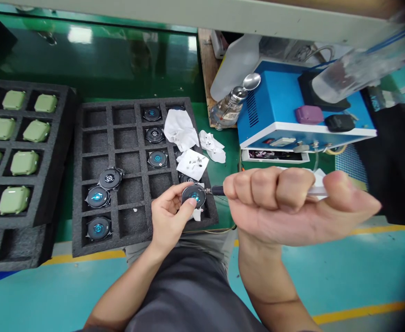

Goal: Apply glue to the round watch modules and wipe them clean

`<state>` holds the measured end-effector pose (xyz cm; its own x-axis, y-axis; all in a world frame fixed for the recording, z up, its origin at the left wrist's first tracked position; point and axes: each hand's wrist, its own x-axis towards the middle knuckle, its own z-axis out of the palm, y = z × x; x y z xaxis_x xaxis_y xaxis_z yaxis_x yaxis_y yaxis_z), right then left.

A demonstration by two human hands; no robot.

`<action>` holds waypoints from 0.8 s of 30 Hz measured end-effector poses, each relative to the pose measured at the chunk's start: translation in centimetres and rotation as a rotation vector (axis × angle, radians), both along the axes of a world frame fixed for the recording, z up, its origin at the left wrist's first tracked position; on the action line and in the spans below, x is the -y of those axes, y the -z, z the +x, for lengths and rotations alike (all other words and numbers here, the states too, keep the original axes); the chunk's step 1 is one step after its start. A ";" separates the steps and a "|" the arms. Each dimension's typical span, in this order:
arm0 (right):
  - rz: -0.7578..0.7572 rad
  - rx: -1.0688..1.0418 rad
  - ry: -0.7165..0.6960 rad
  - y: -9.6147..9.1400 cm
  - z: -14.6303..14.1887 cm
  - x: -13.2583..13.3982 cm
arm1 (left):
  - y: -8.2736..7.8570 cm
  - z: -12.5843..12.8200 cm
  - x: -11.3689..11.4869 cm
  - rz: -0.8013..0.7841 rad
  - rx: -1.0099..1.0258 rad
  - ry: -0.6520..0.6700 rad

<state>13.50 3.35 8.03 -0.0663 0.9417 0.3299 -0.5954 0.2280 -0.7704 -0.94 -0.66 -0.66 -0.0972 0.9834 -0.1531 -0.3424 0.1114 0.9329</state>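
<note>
In the head view, the left hand point(169, 216) grips a round black watch body point(193, 196), its edge meeting a black-handled screwdriver point(218, 190) clenched in the right hand point(269, 200); a black foam tray point(79, 193) beside them holds more such bodies, other cells bare.

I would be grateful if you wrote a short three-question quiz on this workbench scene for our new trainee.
1. What does the left hand hold over the foam tray while the right hand grips a small screwdriver?
2. True or false: the tissue by the tray has small dark parts on it.
3. What lies against the neck of the glass bottle? A: a metal spoon. B: tweezers. C: a soldering iron.

Key: 1. A round black watch module. 2. True. 3. A.
</note>
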 end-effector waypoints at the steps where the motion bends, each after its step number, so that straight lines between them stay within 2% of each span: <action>1: -0.002 -0.005 0.002 0.0 0.0 0.0 | 0.0 0.0 0.0 0.006 -0.002 0.003; 24: -0.021 0.007 0.046 -0.1 0.0 -0.1 | 0.3 -0.1 0.3 0.029 -0.025 0.024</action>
